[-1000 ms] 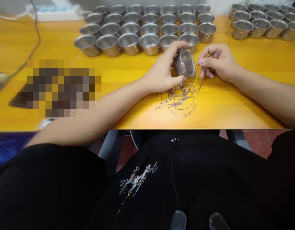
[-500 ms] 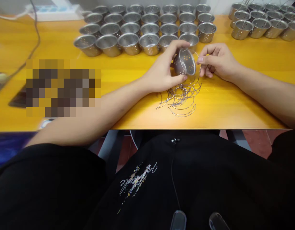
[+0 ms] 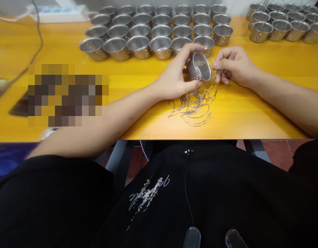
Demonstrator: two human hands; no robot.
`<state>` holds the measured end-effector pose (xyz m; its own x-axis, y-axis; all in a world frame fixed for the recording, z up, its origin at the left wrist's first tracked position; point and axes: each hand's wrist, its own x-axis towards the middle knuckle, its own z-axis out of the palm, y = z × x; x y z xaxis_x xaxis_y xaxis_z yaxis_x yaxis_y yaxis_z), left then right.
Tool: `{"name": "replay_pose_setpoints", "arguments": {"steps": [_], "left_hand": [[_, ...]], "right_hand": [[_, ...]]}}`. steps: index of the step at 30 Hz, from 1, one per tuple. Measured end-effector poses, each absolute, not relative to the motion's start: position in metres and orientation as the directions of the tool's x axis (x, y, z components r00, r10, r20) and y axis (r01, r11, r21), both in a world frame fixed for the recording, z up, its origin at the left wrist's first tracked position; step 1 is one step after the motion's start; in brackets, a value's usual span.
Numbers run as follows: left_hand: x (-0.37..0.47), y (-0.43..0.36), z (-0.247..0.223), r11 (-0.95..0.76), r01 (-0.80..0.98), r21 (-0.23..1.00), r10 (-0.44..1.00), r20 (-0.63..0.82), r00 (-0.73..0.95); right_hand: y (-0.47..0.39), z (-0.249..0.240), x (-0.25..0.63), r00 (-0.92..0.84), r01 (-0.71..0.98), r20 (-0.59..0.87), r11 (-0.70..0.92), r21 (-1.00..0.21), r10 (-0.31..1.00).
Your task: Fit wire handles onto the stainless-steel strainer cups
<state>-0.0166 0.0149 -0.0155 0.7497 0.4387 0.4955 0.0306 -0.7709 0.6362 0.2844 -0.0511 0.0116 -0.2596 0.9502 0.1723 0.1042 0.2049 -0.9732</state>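
A small perforated metal cup (image 3: 198,67) is tilted on its side above the table, its mouth facing right. My left hand (image 3: 176,74) is closed around it, the thumb below and the fingers over the top. Just right of the rim, my right hand (image 3: 232,67) pinches a thin curved metal wire (image 3: 215,74). Whether that wire touches the cup I cannot tell. Below the cup lies a loose pile of curved wire handles (image 3: 196,103), partly under my left hand.
Rows of similar perforated cups (image 3: 139,47) stand along the back of the yellow table (image 3: 265,72). More cups, some with wire handles (image 3: 261,31), are grouped at the back right. A power strip (image 3: 62,13) and a dark cable (image 3: 40,32) are at the left.
The wire at the cup's mouth has shifted, and its curve shows less above and across the rim. The cup has turned slightly in my left hand. Both hands stay in nearly the same place.
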Motion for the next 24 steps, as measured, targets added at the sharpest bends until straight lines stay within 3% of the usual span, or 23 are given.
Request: {"name": "replay_pose_setpoints", "arguments": {"steps": [13, 24], "left_hand": [[-0.018, 0.021, -0.016, -0.767, 0.047, 0.639, 0.421, 0.447, 0.789], [-0.016, 0.015, -0.016, -0.76, 0.04, 0.649, 0.473, 0.509, 0.719]], "right_hand": [[-0.05, 0.01, 0.289, -0.302, 0.122, 0.167, 0.212, -0.97, 0.939], [-0.042, 0.003, 0.296, -0.304, 0.1, 0.177, 0.216, -0.971, 0.936]]}}
